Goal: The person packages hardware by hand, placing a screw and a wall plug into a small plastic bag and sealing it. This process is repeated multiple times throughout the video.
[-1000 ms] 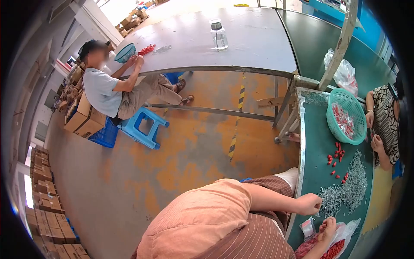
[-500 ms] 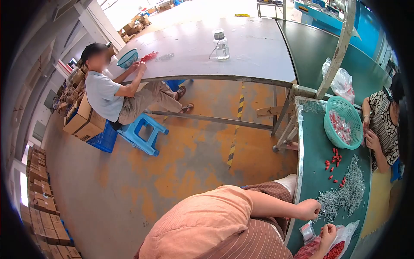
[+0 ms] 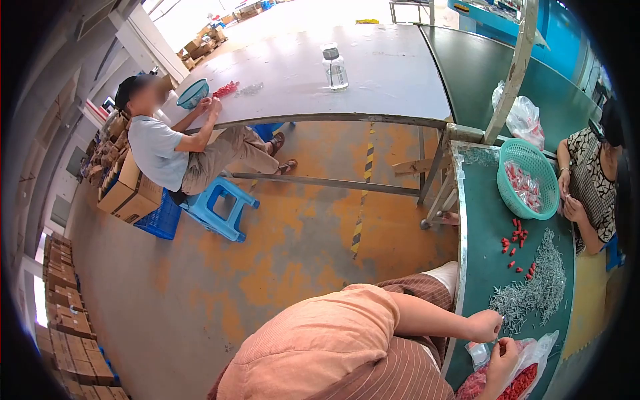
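Note:
My left hand [image 3: 485,326] is closed with fingers pinched, beside the near edge of a pile of small grey screws [image 3: 550,280] on the green tabletop. Just below it, my right hand [image 3: 504,355] is closed too, its fingertips close to the left hand's. Whatever either hand pinches is too small to make out. Under my right hand lies a clear plastic bag [image 3: 548,343] full of small red pieces [image 3: 521,383]. A small clear packet [image 3: 478,353] sits left of my right hand. Several loose red plugs [image 3: 519,233] lie beyond the screws.
A green basket [image 3: 507,193] of filled packets stands farther along the table. Across from me, a co-worker [image 3: 590,183] handles something small. Another person [image 3: 160,150] sits on a blue stool [image 3: 227,217] at a long table [image 3: 287,87] with a water bottle [image 3: 335,70].
My right hand has risen toward my left hand, and their fingertips are now closer together. My left hand has shifted slightly right, away from the screws' left edge. The view has tilted slightly.

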The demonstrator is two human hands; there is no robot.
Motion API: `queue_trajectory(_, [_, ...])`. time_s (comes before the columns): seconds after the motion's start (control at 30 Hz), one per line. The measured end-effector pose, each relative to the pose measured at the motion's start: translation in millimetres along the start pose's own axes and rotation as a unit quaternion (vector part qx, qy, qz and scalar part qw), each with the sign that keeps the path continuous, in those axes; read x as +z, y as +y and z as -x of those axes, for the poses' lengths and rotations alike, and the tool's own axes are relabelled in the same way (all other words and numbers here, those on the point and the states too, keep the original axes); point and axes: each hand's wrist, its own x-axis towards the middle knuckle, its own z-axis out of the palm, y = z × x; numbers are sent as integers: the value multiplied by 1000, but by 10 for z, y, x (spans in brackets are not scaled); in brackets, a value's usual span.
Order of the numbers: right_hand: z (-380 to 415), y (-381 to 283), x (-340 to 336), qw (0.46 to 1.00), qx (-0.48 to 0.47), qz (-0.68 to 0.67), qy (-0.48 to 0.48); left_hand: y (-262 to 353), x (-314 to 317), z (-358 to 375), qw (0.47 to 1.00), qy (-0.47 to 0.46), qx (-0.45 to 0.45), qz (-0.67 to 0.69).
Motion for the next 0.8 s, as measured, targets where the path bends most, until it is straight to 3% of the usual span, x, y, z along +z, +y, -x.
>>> queue_trajectory(0.23, [69,-70,15,996,-33,80,12,10,126,15,999,-2,-37,25])
queue_trajectory(0.33, [50,-179,13,993,-35,114,12,-56,200,-11,997,-57,-42,5])
queue_trajectory(0.53, [6,-61,35,990,-57,126,-9,-152,297,-56,997,-30,-58,30])
queue_trajectory(0.57, [-39,-23,59,989,-75,124,-20,-170,284,-67,991,-51,-101,66])
queue_trajectory(0.6, [-39,9,18,988,-79,132,-26,-136,181,-92,996,-44,-75,-15])
queue_trajectory(0.63, [-31,-293,-26,994,28,93,-46,-149,142,-33,999,-16,-28,1])
queue_trajectory(0.67, [-32,-409,-67,995,-6,99,-17,-186,144,-30,999,-32,-28,6])
queue_trajectory(0.7, [-42,-504,-123,995,28,93,-28,-58,19,19,998,-50,-40,6])
queue_trajectory(0.73, [-28,-509,-156,995,9,102,-14,-255,14,-22,935,-67,255,-238])
queue_trajectory(0.77, [3,-378,-143,992,-7,123,6,-167,16,21,990,-89,86,-61])
queue_trajectory(0.8, [34,-341,-173,993,-2,119,14,221,-67,42,988,-95,-122,25])
